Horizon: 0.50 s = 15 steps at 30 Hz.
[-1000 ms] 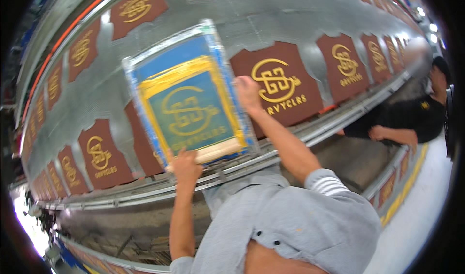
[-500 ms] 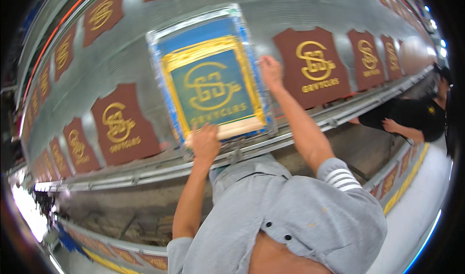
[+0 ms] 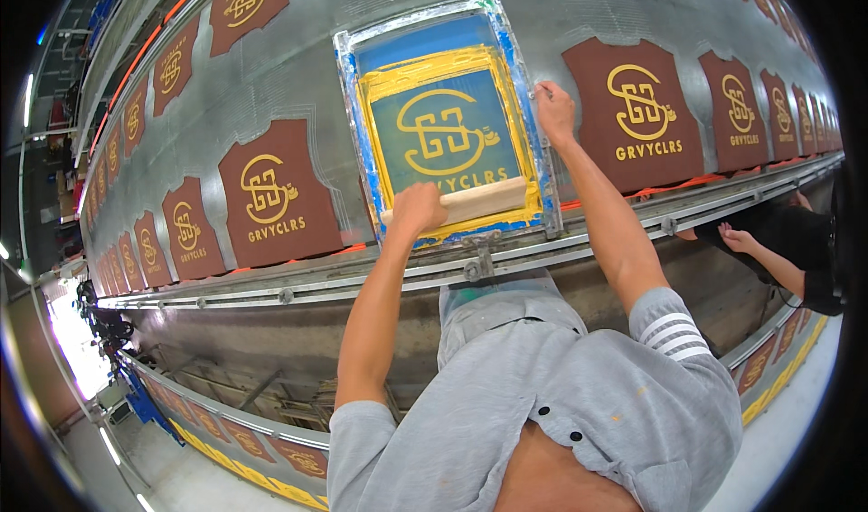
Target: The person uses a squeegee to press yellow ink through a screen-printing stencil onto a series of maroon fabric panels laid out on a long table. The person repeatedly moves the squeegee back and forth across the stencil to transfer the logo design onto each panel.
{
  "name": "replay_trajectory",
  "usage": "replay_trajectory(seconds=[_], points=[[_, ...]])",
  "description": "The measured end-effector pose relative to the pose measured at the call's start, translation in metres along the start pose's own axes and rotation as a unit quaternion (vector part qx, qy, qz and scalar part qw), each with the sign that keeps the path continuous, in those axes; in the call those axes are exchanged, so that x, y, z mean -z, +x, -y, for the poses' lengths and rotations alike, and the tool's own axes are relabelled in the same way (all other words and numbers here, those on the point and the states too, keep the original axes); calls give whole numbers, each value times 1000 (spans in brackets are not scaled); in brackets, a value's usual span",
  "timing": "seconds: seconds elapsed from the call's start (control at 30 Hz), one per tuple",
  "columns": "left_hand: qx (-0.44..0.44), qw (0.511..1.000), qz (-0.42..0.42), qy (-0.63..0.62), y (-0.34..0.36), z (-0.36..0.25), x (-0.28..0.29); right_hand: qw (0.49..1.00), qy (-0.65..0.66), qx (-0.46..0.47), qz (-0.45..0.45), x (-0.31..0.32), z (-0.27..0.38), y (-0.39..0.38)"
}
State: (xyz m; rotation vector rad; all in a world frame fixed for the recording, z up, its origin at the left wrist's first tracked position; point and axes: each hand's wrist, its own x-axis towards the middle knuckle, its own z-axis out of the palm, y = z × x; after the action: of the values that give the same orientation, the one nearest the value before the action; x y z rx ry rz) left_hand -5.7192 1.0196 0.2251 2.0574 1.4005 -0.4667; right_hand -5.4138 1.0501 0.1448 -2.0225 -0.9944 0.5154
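A silk-screen frame (image 3: 344, 82) with blue and yellow edges lies on the long grey table. Its mesh (image 3: 389, 132) shows a yellow looped emblem with lettering. Across the near end of the mesh lies a squeegee (image 3: 488, 201) with a pale wooden handle, covering part of the lettering. My left hand (image 3: 419, 212) is closed around the squeegee's left end. At the frame's right side, my right hand (image 3: 553, 109) is closed on the edge, its fingertips partly hidden. Right beside it lies a maroon shirt panel (image 3: 597, 105) with a yellow print.
More printed maroon panels (image 3: 312, 209) lie in rows to both sides and along the far side. A metal rail (image 3: 380, 281) runs along the table's near edge. Another person's hand (image 3: 740, 239) shows at the right. Behind me stands a second table with panels (image 3: 244, 438).
The squeegee has shifted slightly away from the frame's near end, over the lettering. My left hand has closed more tightly round it. The whole view has swung, placing everything farther right.
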Motion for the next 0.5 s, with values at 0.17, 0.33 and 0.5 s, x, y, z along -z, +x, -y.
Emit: replay_trajectory(seconds=[0.17,0.33,0.5], points=[[11,978,209,18,49,1,39,989,-145,-5,15,12,18,-2],[-44,978,204,8,77,21,81,918,-187,191,291,38,111,8],[-60,991,-114,39,113,11,123,774,-398,234,434,-24,157,40]])
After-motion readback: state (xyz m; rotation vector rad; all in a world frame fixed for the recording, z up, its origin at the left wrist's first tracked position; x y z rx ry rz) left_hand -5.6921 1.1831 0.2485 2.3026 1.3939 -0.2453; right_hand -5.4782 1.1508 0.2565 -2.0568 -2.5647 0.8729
